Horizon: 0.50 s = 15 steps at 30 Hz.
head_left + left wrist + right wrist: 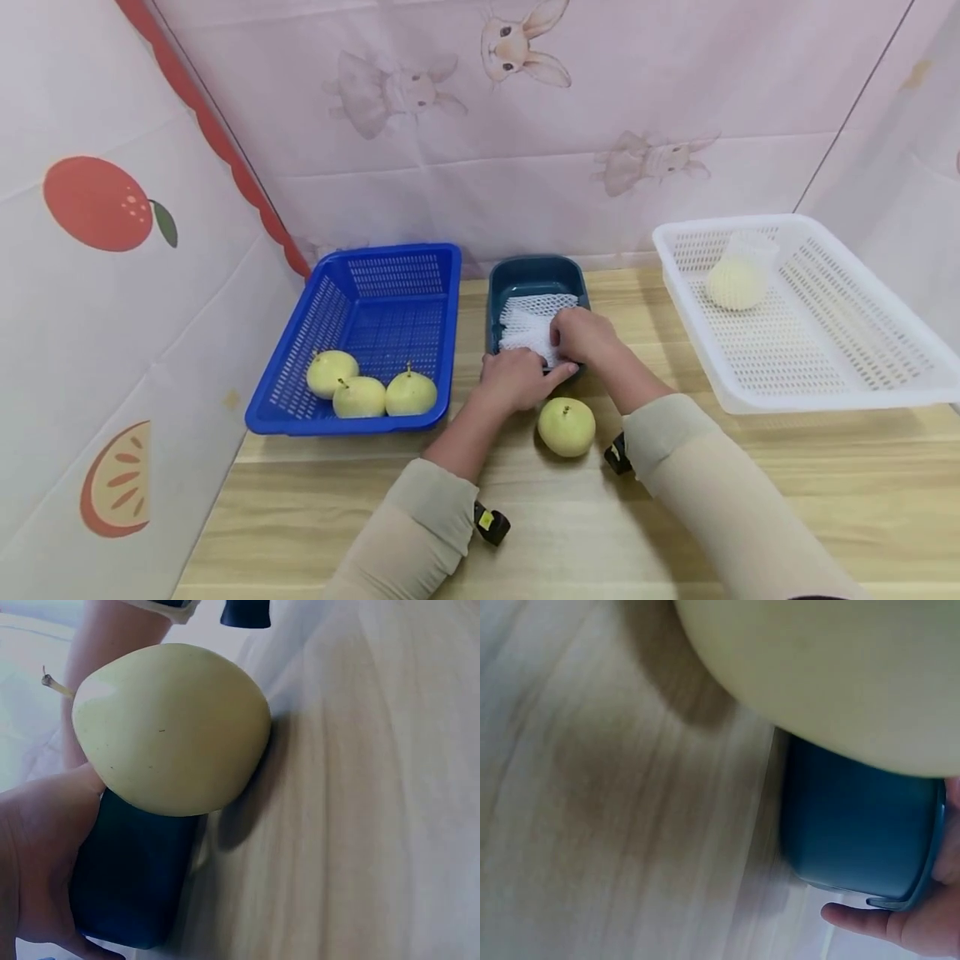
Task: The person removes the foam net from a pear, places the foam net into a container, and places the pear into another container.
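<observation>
White foam fruit nets [525,321] lie in a small dark teal tray [537,268]. My right hand [585,336] reaches in over the tray's right side, fingers curled, pinching the netting. At the tray's near left corner rests my left hand [516,380], its thumb stretched along the near rim and its other fingers over the left rim. Just in front of the tray sits a pale yellow-green pear [566,427] on the table. That pear [172,727] hides part of the tray [135,877] in the left wrist view, and it fills the top of the right wrist view.
To the left stands a blue basket [397,321] with three pears [360,398] at its near end. A white basket [810,333] on the right holds a net-wrapped pear [735,283]. Printed cloth walls close off the back and left of the wooden table [315,517].
</observation>
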Each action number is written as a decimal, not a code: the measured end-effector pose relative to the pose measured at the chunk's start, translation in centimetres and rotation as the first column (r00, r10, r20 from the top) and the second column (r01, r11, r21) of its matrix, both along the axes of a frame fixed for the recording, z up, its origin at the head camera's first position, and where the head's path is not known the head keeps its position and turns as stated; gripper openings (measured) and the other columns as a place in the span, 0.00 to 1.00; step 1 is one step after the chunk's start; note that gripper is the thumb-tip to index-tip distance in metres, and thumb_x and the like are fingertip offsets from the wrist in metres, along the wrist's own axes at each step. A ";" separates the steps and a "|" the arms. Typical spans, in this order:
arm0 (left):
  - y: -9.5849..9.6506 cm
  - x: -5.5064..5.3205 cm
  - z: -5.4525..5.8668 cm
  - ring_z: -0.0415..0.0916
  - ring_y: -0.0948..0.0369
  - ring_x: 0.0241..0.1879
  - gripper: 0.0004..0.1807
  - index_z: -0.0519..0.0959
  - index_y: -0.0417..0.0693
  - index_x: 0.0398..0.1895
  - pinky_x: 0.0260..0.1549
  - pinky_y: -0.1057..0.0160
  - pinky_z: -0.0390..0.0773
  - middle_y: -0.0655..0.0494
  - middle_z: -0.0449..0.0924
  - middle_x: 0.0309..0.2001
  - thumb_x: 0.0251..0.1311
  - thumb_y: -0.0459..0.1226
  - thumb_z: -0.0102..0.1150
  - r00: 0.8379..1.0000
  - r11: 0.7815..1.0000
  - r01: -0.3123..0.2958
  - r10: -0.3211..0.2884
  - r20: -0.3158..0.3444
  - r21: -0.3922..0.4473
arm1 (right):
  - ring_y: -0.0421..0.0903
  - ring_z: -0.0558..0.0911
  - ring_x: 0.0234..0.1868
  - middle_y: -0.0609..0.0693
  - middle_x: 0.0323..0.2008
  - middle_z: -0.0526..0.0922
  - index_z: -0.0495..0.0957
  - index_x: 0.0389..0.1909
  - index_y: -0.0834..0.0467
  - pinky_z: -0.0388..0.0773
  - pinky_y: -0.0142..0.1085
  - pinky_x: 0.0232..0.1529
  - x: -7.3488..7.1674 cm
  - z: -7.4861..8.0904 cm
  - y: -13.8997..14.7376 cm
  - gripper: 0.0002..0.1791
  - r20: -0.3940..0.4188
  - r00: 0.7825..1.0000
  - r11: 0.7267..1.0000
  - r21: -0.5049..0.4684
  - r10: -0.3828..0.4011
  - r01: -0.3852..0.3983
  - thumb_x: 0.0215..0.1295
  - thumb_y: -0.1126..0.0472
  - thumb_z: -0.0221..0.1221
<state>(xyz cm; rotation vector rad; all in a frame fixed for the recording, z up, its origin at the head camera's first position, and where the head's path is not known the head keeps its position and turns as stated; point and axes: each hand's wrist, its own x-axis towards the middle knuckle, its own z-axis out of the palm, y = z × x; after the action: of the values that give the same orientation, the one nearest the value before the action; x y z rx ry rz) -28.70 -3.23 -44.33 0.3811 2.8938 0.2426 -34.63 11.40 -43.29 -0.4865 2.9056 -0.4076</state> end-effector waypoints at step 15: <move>-1.2 2.0 2.5 0.70 0.50 0.63 0.27 0.78 0.59 0.61 0.62 0.33 0.61 0.56 0.76 0.62 0.75 0.58 0.35 0.992 0.990 0.121 -0.117 -0.054 0.068 | 0.50 0.77 0.38 0.51 0.36 0.83 0.84 0.28 0.54 0.78 0.42 0.35 0.0 -0.4 -0.4 0.05 -0.001 0.999 0.999 0.021 -0.049 0.049 0.56 0.67 0.62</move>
<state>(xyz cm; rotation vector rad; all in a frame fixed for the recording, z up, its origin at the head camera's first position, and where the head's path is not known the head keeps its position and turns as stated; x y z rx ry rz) -26.73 -4.39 -41.82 0.5786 2.9039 0.3218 -34.64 11.01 -43.74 -0.4125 2.9247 -0.3833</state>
